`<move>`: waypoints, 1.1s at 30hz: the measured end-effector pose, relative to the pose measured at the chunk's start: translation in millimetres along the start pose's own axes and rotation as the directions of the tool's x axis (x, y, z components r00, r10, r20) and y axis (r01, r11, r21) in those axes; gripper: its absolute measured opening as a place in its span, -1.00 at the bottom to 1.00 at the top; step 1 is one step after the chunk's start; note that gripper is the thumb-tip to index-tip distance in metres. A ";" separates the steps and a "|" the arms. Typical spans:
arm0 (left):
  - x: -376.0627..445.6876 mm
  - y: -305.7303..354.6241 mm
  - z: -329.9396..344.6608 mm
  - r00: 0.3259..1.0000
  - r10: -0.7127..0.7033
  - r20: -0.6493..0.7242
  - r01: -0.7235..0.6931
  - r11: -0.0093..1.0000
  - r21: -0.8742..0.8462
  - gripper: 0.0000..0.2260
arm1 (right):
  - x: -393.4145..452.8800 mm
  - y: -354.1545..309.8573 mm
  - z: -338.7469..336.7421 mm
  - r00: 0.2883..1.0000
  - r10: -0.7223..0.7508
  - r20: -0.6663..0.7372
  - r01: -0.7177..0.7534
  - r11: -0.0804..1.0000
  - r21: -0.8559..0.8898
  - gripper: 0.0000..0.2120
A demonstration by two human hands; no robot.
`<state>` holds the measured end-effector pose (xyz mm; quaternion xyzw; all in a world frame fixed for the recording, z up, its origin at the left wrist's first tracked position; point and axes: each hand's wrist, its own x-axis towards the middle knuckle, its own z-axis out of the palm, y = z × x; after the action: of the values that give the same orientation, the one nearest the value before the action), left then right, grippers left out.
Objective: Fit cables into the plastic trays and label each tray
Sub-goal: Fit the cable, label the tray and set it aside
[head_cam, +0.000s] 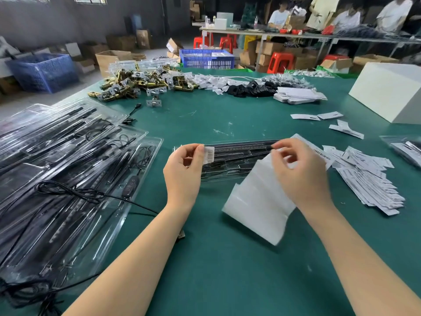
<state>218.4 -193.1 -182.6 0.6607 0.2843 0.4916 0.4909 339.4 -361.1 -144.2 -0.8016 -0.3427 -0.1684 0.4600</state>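
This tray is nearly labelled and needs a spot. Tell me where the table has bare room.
Bare green mat lies beyond the tray, bordered by the brass hardware pile and black clips. More lies near the table edge, between the forearms. Crowded: stacked trays on the left, paper slips on the right. The left hand holds the barcode label.

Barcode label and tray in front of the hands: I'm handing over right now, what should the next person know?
Left hand: pinches a barcode label over the left end of the tray.
Right hand: holds the white backing sheet near the tray's right end.
Tray lies on the green table, cables fitted inside.
Done: filled trays stacked at left.
Left: press this label on; I can't tell how many trays remain.
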 end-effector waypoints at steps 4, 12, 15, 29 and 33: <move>1.8 0.2 -1.7 1.000 -0.007 -0.013 0.007 1.000 -0.004 -0.87 | 17.5 -12.8 26.6 0.691 0.384 0.612 -0.064 0.876 -0.478 -0.59; 10.0 -1.8 -3.3 0.993 -0.072 -0.094 0.073 0.997 0.011 -0.88 | 27.8 -36.0 83.8 0.925 0.031 0.379 -0.050 0.998 0.041 -0.82; 10.7 -2.5 -5.1 0.993 -0.066 -0.096 0.068 0.997 0.021 -0.87 | 2.9 -30.5 101.4 0.985 0.071 0.160 -0.116 0.950 0.290 -0.90; 2.3 0.7 -3.2 0.904 0.417 0.098 -0.426 0.851 0.306 -0.91 | -12.9 -26.2 90.3 0.884 0.307 0.353 -0.468 0.563 0.681 -0.80; 1.5 -0.1 -1.5 0.808 0.564 0.170 -0.569 0.672 0.474 -0.94 | -12.6 -26.8 89.9 0.875 0.302 0.378 -0.484 0.558 0.674 -0.82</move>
<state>217.5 -191.2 -182.1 0.8224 0.1812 0.5244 0.1256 307.5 -280.2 -181.6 -0.6074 -0.2404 0.1852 0.7342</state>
